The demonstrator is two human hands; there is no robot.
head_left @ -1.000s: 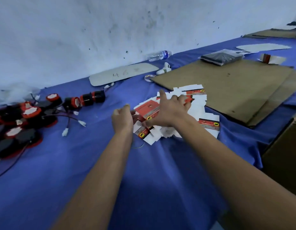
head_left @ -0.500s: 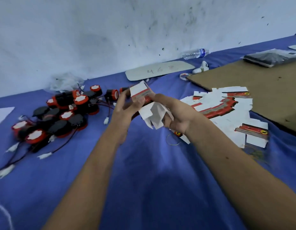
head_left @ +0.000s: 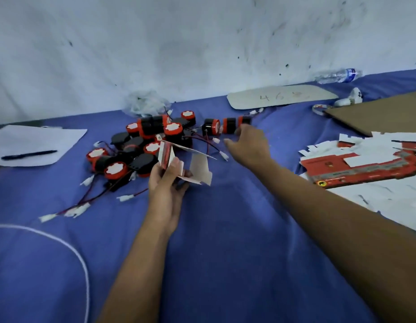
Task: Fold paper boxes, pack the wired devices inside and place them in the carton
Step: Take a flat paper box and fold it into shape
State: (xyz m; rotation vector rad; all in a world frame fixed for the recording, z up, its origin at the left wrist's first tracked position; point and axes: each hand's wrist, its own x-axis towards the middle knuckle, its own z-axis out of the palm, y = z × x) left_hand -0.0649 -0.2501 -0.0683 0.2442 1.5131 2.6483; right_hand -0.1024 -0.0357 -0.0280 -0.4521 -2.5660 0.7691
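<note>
Left hand (head_left: 165, 183) pinches half-folded paper box (head_left: 190, 164), right hand (head_left: 246, 143) spread empty toward wired devices (head_left: 228, 125); tangled leads may drag neighbours.

right hand (head_left: 247, 145): motion-blurred; fingertips merge with the end device (head_left: 243, 121), contact cannot be told.
flat box blanks (head_left: 365, 169): cut off at right frame edge; print illegible.
brown cardboard sheet (head_left: 384, 113): runs off upper right.
white cord (head_left: 69, 248): exits left and bottom edges.
folded box (head_left: 193, 166): lower corner hidden behind left hand (head_left: 166, 190).
</note>
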